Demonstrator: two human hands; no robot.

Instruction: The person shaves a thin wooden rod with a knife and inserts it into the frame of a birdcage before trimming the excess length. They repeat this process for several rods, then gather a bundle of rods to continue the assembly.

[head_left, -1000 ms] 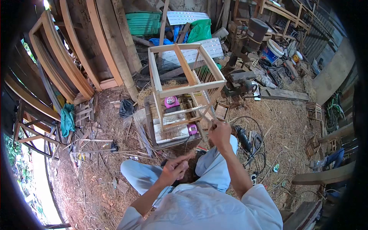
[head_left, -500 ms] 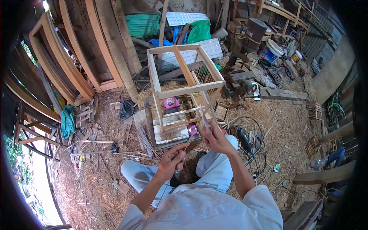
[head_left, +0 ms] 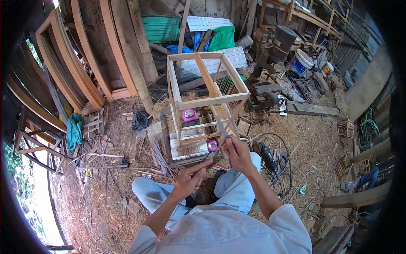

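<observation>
My right hand (head_left: 239, 155) is closed around the handle of a knife (head_left: 221, 127), whose pale blade points up and away from me. Lower and to its left, my left hand (head_left: 191, 181) has curled fingers with the index finger stretched forward. It pinches a thin stick, of which little shows against the straw-coloured ground. Just beyond both hands stands a wooden frame cage (head_left: 211, 101) with thin upright bars along its right side. Inside its base lie a pink tape measure (head_left: 190, 115) and, nearer me, a second pink tape measure (head_left: 212, 145).
The cage rests on a low wooden board (head_left: 167, 146). Right of my knee lies a dark power tool (head_left: 268, 155) with a looping cord. Wooden frames (head_left: 69, 63) lean at the left. A paint bucket (head_left: 301, 59) and scrap wood sit at the back right. Shavings cover the ground.
The knife and my right hand have shifted slightly down and toward the right. My left index finger is more extended; the thin stick trailing below that hand no longer shows.
</observation>
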